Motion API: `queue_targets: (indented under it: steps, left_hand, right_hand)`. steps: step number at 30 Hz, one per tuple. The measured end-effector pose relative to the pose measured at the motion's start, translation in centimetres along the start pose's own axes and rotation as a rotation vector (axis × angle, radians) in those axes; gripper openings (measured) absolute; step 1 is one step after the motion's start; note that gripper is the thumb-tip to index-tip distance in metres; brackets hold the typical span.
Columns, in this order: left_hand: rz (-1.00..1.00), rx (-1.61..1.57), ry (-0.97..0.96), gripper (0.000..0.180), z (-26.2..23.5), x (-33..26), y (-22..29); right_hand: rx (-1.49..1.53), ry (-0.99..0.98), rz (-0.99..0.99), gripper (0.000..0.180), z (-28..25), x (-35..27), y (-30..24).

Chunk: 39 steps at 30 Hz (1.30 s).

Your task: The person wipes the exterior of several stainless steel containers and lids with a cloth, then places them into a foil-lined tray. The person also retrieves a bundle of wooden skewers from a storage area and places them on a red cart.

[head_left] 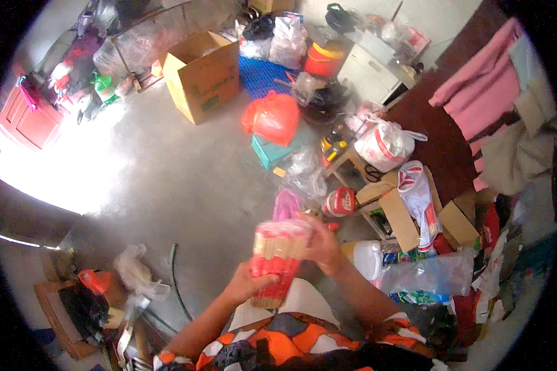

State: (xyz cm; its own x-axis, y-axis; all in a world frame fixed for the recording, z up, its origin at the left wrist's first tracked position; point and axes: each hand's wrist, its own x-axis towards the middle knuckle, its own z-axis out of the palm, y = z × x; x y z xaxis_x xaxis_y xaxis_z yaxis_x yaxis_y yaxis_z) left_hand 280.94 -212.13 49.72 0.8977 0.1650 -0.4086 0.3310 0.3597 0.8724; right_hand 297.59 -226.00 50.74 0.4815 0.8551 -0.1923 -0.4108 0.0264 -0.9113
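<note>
A block-shaped bundle of thin tan and red sticks (277, 263) is held upright in front of my lap, with a shiny, clear-looking wrap at its top. My left hand (254, 283) grips its lower left side, thumb across the front. At the upper right edge, my right hand (320, 245) closes on the same bundle; some of its fingers are hidden behind it and slightly blurred. Just beyond the bundle's top is a pink plastic thing (286, 204), partly covered, so its kind is unclear.
Ahead stand a large cardboard box (211, 80), a red plastic bag (272, 117) on a teal box (267, 153), and an orange bucket (323, 60). To my right are a red-and-white container (339, 202) and an open carton (399, 216). A dark hose (176, 281) lies at left.
</note>
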Motion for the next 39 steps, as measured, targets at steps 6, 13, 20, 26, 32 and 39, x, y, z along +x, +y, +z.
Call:
queue_targets:
  steps: [6,13,20,26,32,39]
  left_hand:
    - [0.051,-0.021,0.251,0.035,-13.6,-0.5,5.8]
    - [0.166,-0.211,0.456,0.044,-30.6,0.8,9.0]
    - [0.252,-0.403,0.608,0.045,-43.5,0.1,12.2]
    - [0.399,-0.543,0.707,0.057,-57.5,-1.7,16.8]
    - [0.339,-0.378,0.457,0.047,-75.6,-4.2,22.3]
    - [0.450,-0.263,0.393,0.065,-95.4,-6.1,29.2]
  right_hand:
    - [0.236,-0.102,0.168,0.044,15.0,15.8,0.4]
    - [0.096,-0.457,0.210,0.036,26.0,34.0,3.1]
    - [0.134,-0.841,0.492,0.069,38.5,49.8,2.5]
    - [-0.071,-0.982,0.466,0.070,51.8,60.5,3.8]
    - [0.372,-1.140,0.615,0.091,63.7,72.3,3.7]
    - [0.264,-0.950,0.484,0.057,77.3,85.8,4.6]
